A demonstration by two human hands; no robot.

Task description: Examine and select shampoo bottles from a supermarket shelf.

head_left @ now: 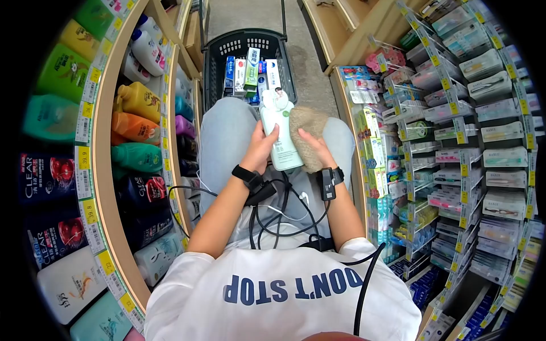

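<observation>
A pale mint-green toiletry bottle (281, 139) with a printed tag round its neck stands over my lap, tilted slightly. My left hand (261, 143) is closed round its left side, thumb lying on the front. My right hand (318, 146) is on a brown fuzzy cloth (309, 128) beside and partly behind the bottle. Its thumb shows on top, while the other fingers are hidden by the cloth. Just beyond my knees sits a dark shopping basket (207, 67) holding several toothpaste-like boxes (252, 67).
Shelves of shampoo bottles (149, 52) rise close on my left. On my right, racks (458, 108) hold several rows of toothbrush packs (505, 167). Black cables (278, 219) and white earphones (303, 197) lie across my lap, near the wrist straps.
</observation>
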